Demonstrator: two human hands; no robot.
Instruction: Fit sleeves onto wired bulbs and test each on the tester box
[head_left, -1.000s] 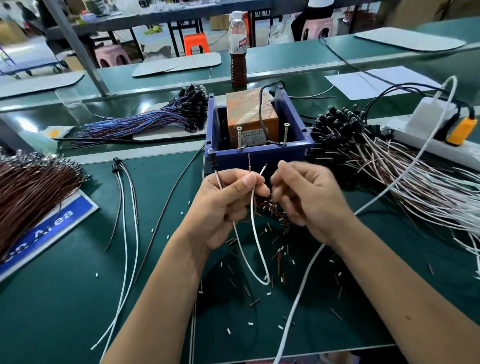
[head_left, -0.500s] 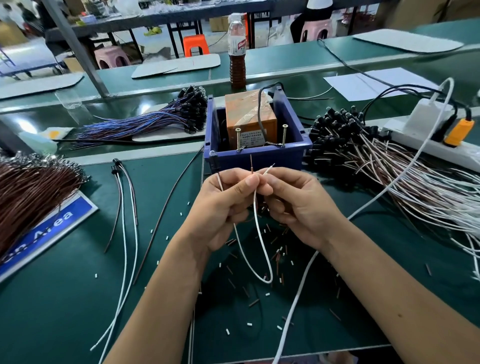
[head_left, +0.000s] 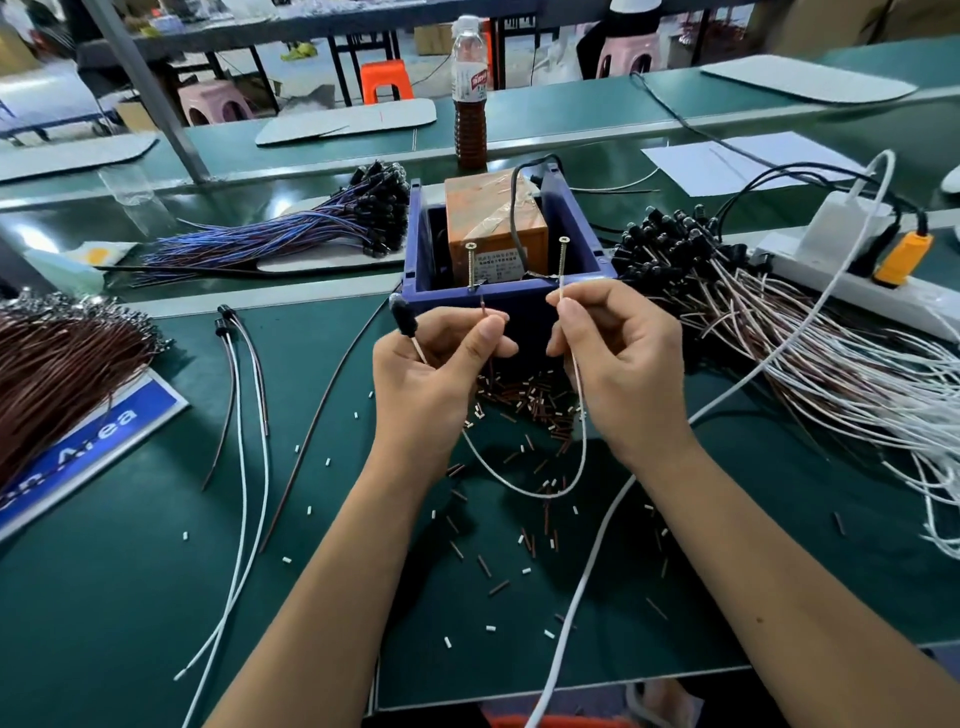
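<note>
Both forearms reach forward over the tabletop. The left hand pinches a brown lead and holds the bulb; the right hand pinches the white wire. Just beyond, the tester box holds an orange block and 2 upright screws.
</note>
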